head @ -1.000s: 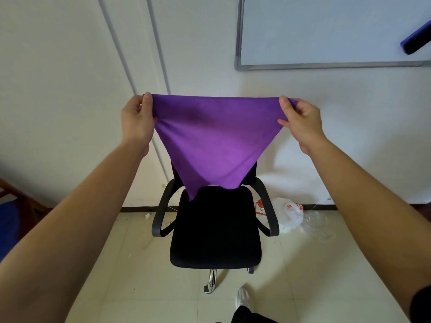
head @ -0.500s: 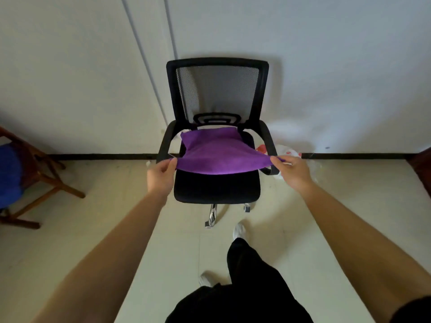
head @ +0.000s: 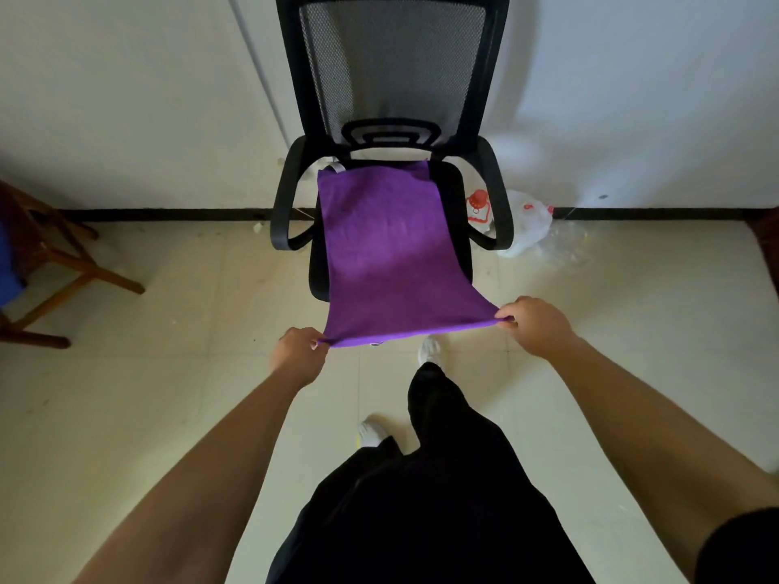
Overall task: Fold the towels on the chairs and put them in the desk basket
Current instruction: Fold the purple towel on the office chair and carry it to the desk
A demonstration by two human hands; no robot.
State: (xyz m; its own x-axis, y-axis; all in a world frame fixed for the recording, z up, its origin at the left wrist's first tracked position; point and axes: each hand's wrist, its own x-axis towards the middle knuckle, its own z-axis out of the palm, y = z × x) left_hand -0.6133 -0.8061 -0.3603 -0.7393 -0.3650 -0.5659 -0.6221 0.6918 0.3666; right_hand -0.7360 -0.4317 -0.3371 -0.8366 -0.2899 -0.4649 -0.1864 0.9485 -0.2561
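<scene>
Now the towel (head: 388, 255) lies on the chair (head: 392, 69), not aloft; left hand (head: 297, 351) and right hand (head: 533, 326) pinch its near corners for folding.

The towel (head: 388, 255) is plain purple, the chair (head: 392, 65) black with grey mesh, the floor (head: 168, 373) cream tiles, the wall (head: 126, 99) white with black skirting (head: 168, 214), the wooden chair (head: 63, 263) brown, the bag (head: 529, 223) white with red print, the trousers (head: 434, 499) black, the shoes (head: 429, 351) white.
</scene>
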